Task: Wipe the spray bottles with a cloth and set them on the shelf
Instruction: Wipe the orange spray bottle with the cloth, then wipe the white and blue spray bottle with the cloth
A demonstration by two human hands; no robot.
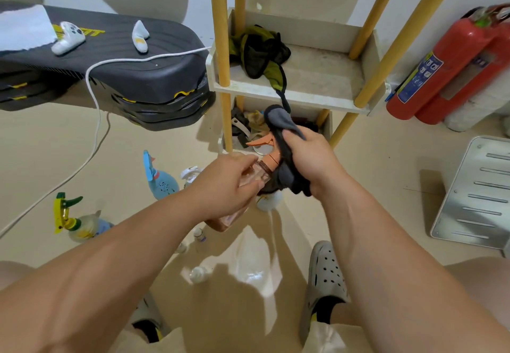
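My left hand (225,184) grips the body of a pinkish clear spray bottle (234,216) with an orange trigger head (262,141), held tilted above the floor. My right hand (310,157) grips a dark grey cloth (284,148) wrapped around the bottle's neck and head. On the floor to the left stand a blue spray bottle (161,180) and a bottle with a green and yellow trigger (73,219). A white bottle (267,201) shows partly under my hands. The shelf (311,93) with yellow posts stands just beyond.
A green and black fabric item (259,53) lies on the shelf. Stacked dark step boards (110,77) with a white cable sit at left. Red fire extinguishers (447,68) lean at right, a metal panel (480,192) lies below them. Small bottles (198,274) lie by my feet.
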